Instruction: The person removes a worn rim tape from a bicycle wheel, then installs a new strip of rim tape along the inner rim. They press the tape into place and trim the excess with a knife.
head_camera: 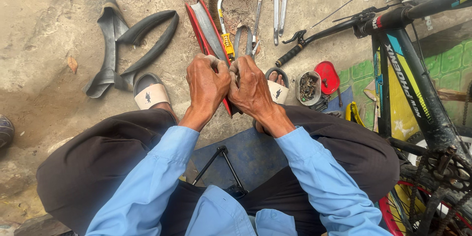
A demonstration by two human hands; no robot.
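My left hand [206, 84] and my right hand [252, 88] are both closed side by side on a red-edged grey bicycle tyre [206, 29] that runs from my hands away across the ground. Knuckles face up, thumbs press at the tyre's bead. The part of the tyre under my hands is hidden. A yellow-handled wire brush [223, 29] and a pair of scissors [244, 37] lie just beyond my fingers.
A black inner tube [129, 44] lies at left. Wrenches [275, 10] rest on the concrete at top. A small tin of bits [309, 87] with a red lid [328, 76] stands at right. A bicycle frame [408, 78] lies along the right edge. I wear sandals [150, 91].
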